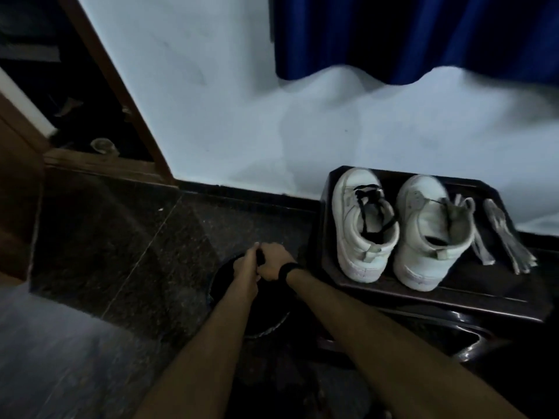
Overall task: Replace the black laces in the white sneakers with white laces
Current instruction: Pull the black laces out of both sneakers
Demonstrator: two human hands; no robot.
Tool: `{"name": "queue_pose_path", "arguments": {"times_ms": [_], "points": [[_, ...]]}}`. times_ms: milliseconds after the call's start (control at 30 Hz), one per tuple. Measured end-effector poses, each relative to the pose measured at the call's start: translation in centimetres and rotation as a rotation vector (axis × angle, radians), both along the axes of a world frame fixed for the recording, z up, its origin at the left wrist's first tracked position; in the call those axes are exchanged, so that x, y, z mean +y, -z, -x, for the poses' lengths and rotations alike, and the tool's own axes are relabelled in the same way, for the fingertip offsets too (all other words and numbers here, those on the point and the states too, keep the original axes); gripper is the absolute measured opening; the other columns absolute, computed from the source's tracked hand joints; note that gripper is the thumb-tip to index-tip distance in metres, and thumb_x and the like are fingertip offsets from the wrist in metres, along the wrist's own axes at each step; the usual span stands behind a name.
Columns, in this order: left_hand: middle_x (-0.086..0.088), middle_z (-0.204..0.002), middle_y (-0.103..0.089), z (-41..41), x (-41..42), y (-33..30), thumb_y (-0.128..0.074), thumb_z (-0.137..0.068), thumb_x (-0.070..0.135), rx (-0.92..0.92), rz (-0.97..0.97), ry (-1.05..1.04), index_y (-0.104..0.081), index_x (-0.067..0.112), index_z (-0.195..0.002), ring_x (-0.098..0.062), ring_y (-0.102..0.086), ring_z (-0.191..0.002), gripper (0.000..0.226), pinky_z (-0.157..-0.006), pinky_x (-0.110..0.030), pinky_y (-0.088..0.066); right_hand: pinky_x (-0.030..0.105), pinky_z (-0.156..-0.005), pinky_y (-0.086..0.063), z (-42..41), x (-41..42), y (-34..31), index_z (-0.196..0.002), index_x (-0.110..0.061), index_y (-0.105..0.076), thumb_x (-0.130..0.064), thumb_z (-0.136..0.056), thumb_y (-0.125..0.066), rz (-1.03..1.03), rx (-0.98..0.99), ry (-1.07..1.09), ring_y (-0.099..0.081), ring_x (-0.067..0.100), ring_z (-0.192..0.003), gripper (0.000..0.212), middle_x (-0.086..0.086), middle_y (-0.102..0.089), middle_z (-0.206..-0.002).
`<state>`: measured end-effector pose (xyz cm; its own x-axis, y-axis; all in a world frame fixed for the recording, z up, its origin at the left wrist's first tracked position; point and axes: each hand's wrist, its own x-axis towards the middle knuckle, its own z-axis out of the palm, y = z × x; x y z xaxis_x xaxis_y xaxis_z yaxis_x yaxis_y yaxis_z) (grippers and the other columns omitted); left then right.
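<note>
At right of frame, two white sneakers stand side by side on a dark tray [329, 189], toes toward the wall. The left sneaker [363, 225] carries a black lace [370, 204], loosely threaded across its tongue and opening. The right sneaker [429, 231] shows a pale lace [462, 204] at its upper eyelets, trailing down its right side onto the tray. A bundle of white laces [508, 237] lies on the tray just beside the right sneaker.

Left of the tray, at lower centre, both hands meet over a round black container [223, 285] on the dark stone floor [121, 237]. The left hand [246, 267] and right hand [273, 261] touch, fingers curled around a small dark item [260, 257]; its identity cannot be determined. The right wrist wears a black band [287, 271].

A blue curtain [408, 37] hangs at upper right; a wooden door frame [115, 86] stands at upper left.
</note>
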<state>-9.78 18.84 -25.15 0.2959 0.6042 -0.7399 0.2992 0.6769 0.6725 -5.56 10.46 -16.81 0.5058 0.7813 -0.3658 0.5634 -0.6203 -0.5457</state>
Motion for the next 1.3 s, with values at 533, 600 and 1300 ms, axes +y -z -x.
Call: {"name": "queue_pose_path", "arguments": {"times_ms": [533,600,1300], "points": [[-0.003,-0.077,-0.074,-6.8,-11.7,-21.4,-0.067,-0.072,0.049,-0.284,-0.6,0.404,-0.073,0.015,-0.077,-0.021,-0.069,-0.076,0.035,-0.07,-0.032,-0.053,0.033,-0.077,-0.049,-7.0,-14.0,-18.1,-0.099,-0.016,-0.067,-0.016,-0.078,-0.06,-0.467,-0.536,0.366,-0.055,0.025,-0.105,0.023,0.006,-0.061,-0.106],[0.001,-0.084,-0.073,-7.0,-13.0,-22.0,-0.071,-0.074,0.05,-0.158,-0.756,0.513,-0.07,0.019,-0.078,-0.016,-0.065,-0.083,0.031,-0.069,-0.027,-0.049,0.033,-0.078,-0.049,-8.1,-15.7,-17.7,-0.102,-0.016,-0.064,-0.021,-0.08,-0.061,-0.414,-0.498,0.451,-0.057,0.026,-0.104,0.023,0.007,-0.06,-0.107],[0.001,-0.046,-0.048,-7.8,-12.5,-30.3,-0.049,-0.094,0.023,-0.279,-0.159,0.22,-0.04,0.019,-0.045,-0.011,-0.042,-0.037,0.05,-0.046,-0.018,-0.035,0.032,-0.089,-0.054,-10.9,-18.1,-15.6,-0.099,-0.009,-0.072,-0.018,-0.075,-0.077,-0.413,-0.126,0.556,-0.065,0.026,-0.103,0.026,0.012,-0.07,-0.105]]}}
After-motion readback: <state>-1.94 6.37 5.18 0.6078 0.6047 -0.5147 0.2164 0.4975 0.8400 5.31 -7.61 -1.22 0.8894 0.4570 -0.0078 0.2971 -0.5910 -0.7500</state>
